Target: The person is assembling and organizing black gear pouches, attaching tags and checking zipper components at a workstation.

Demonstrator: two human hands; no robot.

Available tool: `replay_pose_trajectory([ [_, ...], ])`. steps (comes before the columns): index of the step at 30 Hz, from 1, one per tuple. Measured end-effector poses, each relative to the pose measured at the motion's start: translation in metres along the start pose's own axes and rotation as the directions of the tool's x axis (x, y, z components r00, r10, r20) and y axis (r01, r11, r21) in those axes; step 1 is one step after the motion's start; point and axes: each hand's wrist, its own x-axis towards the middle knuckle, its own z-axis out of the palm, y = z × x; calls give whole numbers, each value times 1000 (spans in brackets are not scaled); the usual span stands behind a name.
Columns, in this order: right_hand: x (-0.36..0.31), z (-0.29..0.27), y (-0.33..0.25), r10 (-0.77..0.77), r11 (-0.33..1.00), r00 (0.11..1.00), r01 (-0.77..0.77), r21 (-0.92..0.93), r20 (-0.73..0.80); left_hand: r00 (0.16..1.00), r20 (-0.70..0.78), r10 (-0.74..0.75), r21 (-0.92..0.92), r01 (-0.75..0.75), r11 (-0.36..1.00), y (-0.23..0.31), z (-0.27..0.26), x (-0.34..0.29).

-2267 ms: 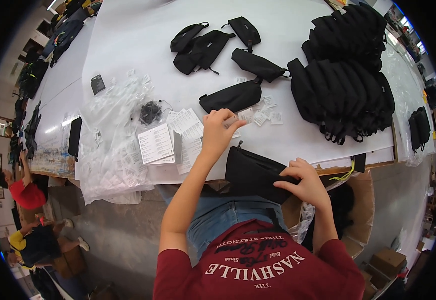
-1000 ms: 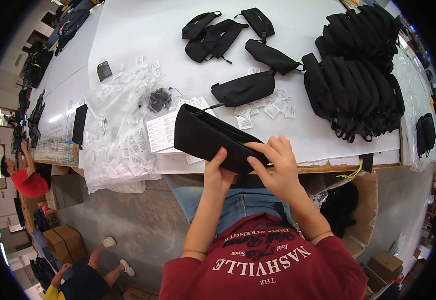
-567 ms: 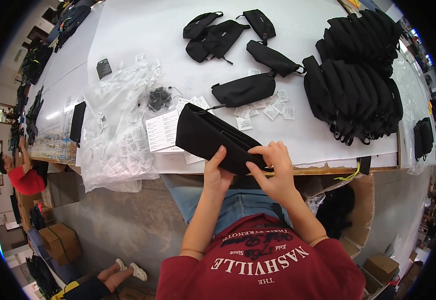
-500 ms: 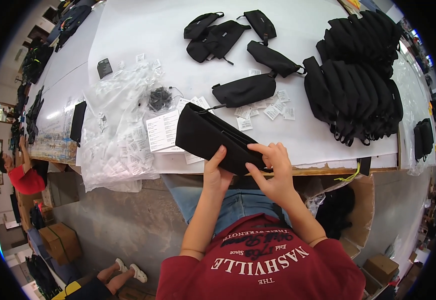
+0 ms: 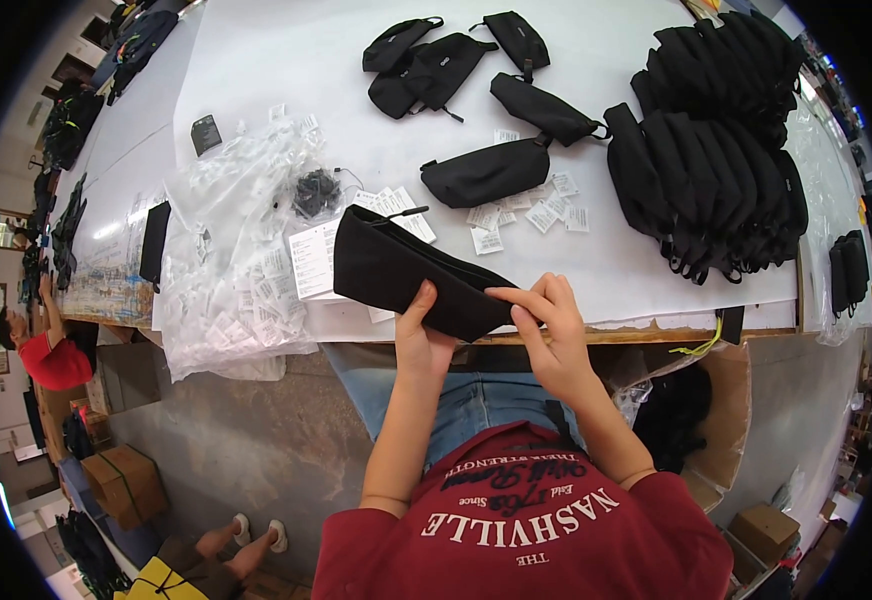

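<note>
A black fabric pouch (image 5: pixel 381 268) is held over the near edge of the table, its long opening facing up and a dark zipper pull at its far left end. My left hand (image 5: pixel 422 338) grips its near side, thumb on the outer face and the other fingers hidden beneath. At the right end, my right hand (image 5: pixel 554 338) pinches the edge of the opening between thumb and fingers. Beyond it lies another black pouch (image 5: pixel 486 178) with small white labels (image 5: pixel 546 213) beside it. White printed cards (image 5: pixel 314 262) lie partly behind the held pouch.
Clear plastic bags with labels (image 5: pixel 231 270) spread over the table's left part, next to a small black cord bundle (image 5: pixel 316 192). Stacked black pouches (image 5: pixel 706 190) stand at the right. An open carton (image 5: pixel 721 420) sits below the table edge. Another person (image 5: pixel 56 355) is at the far left.
The held pouch has shifted slightly left with my left hand. My right fingers have moved from inside the opening's edge to a closer pinch at the right end.
</note>
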Motion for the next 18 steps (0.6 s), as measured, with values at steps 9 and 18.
replay_pose_trajectory([
  [9,2,-5,4,57,974,998,-59,218,15,996,36,78,-22,-77,997,7,4,-2],
  [18,-4,-1,16,137,901,990,-109,420,-36,983,147,107,-37,-103,994,11,-4,-3],
])
